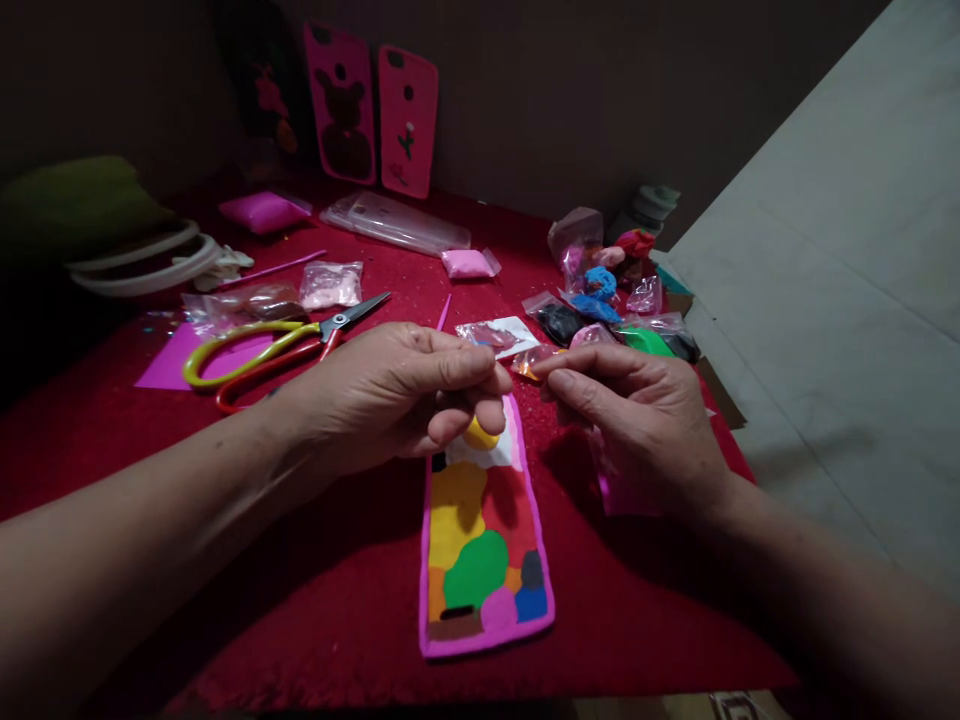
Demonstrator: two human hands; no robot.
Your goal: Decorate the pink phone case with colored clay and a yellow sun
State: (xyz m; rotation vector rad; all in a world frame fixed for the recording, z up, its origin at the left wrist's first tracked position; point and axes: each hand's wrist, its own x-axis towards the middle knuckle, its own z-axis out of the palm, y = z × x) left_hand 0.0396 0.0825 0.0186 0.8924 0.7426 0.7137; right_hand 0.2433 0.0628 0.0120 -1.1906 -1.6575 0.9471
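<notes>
A phone case [476,565] with a pink rim lies on the red cloth, covered in patches of yellow, red, green, blue and other colours. Over its upper end hovers my left hand [420,395], thumb pressed toward the curled fingers; anything between them is hidden. To the right of the case, my right hand [637,410] is raised with thumb and forefinger pinched together, and what they hold is too small to make out. The hands are apart. Scissors [289,350] with yellow and red handles lie beyond my left wrist.
Two decorated pink cases [409,120] lean on the back wall. Clear cases [397,222] lie before them. Bags of coloured clay, including black [559,320] and green [649,341], cluster at right. A pink packet [469,264] and white rings [150,265] lie farther back.
</notes>
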